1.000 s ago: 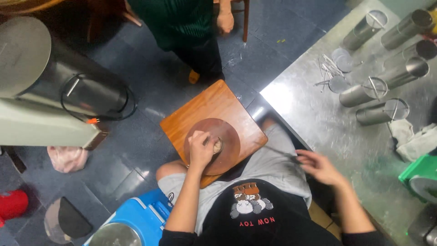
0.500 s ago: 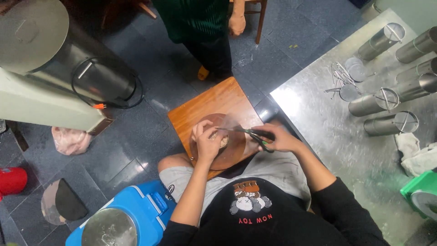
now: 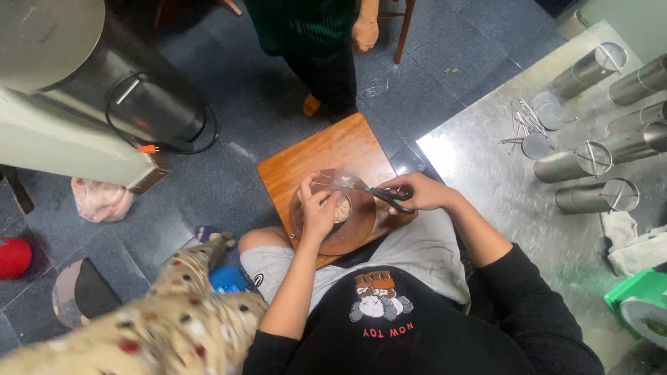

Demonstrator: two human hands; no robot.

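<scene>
Scissors (image 3: 386,195) sit in our right hand (image 3: 422,192), fingers curled through the dark handles, blades pointing left across the round brown board (image 3: 358,226) toward a small pale piece (image 3: 341,207) that our left hand (image 3: 318,212) pins down. Whether the blades are parted or closed we can't tell; too thin in the head view.

Largest first: the square wooden stool top (image 3: 326,156) carries everything, resting at our knees w/ its near edge partly under the round board. That board overhangs the stool's near-right corner, so we judge a hard press could tip or slide it off.

Next, a spotted fabric sleeve (image 3: 174,312) belonging to another person comes in from the lower left, close to our left elbow. A bump there could jolt the hand while blades are near it.

Left hand: fingers bent down, thumb and forefinger closed on the pale piece near the round board's middle. Fingertips lie just beside the blade tips, so we reckon the main risk is a nick if the scissors close too far in, or if the piece shifts.

Something clear and filmy (image 3: 342,179) lies at the round board's far edge, touching the blades; it could snag the cut.
</scene>
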